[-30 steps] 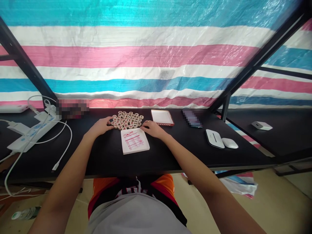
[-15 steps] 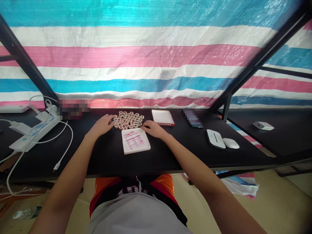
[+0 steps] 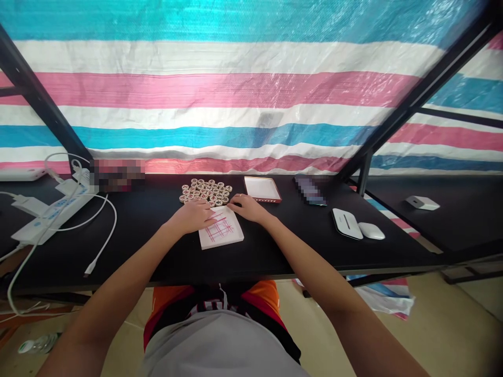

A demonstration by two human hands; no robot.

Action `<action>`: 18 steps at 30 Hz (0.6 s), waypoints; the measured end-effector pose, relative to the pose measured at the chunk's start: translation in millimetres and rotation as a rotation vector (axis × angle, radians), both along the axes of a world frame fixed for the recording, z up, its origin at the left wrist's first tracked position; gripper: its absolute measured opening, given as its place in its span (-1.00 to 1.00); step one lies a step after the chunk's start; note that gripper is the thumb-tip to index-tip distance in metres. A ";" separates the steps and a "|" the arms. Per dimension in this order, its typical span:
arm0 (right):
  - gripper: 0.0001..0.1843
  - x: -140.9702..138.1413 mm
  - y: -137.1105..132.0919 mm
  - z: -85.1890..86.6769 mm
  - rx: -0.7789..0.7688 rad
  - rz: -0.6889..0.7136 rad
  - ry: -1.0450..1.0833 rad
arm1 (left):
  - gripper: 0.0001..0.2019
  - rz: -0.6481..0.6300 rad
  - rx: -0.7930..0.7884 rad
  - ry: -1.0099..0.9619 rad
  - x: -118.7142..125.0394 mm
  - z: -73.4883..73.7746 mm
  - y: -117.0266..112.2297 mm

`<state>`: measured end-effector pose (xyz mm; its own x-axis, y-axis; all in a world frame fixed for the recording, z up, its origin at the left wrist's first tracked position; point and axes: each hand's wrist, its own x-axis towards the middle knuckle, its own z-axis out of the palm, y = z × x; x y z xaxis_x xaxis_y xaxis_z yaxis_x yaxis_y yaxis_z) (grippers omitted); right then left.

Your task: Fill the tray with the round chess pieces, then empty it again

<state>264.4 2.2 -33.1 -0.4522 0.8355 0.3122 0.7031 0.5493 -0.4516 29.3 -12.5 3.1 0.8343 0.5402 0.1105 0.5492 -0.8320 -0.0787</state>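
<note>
My left hand (image 3: 193, 215) lies over the upper left part of a flat white square slab (image 3: 223, 230) with red lines drawn on it. Its fingers stretch toward the near edge of a cluster of round wooden Chinese chess pieces (image 3: 212, 189). At the slab's upper right corner rests my right hand (image 3: 248, 207), its fingers slightly bent and close to the rightmost pieces. I see nothing held in either hand. The pieces lie flat in a single layer behind the slab, marked with red and dark characters; my left fingers hide some of them.
A shallow white-lined open box (image 3: 262, 188) stands right of the pieces, with a phone (image 3: 310, 189) beyond it. Farther right are a white flat device (image 3: 347, 223) and a white mouse (image 3: 371, 231). A power strip (image 3: 51, 214) with cables occupies the left of the black table (image 3: 275, 256).
My left hand has moved right and nearer to me, from the pieces' left side onto the slab. The right hand stays at the slab's corner.
</note>
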 end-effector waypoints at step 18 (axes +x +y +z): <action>-0.75 -0.1 0.3 0.2 -0.009 0.002 0.011 | -0.50 0.078 -0.103 0.098 4.2 1.6 -3.1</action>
<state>264.4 2.5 -33.0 -0.4508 0.8372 0.3097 0.6970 0.5469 -0.4638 33.4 -15.6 4.7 0.7934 0.6080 -0.0291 0.6062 -0.7936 -0.0515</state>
